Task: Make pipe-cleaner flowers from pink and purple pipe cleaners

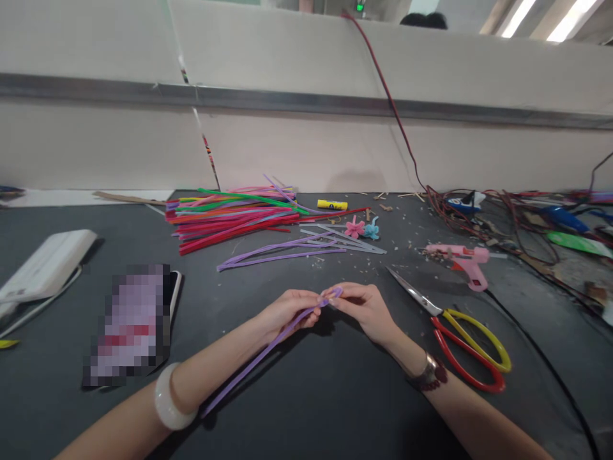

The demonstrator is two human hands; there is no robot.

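A purple pipe cleaner is pinched between both hands above the dark tabletop, its long tail running down toward the lower left beside my left forearm. My left hand closes around it with thumb and fingers. At its far end, which looks bent into a small loop, my right hand pinches it, fingertips almost meeting the left ones. Just beyond lie loose purple pipe cleaners and several clear glue sticks. A pink flower and a blue flower of the same fuzzy material sit behind them.
A heap of coloured pipe cleaners lies at the back, near a yellow tube. On the right are scissors, a pink glue gun and tangled cables. A phone and white power bank lie left.
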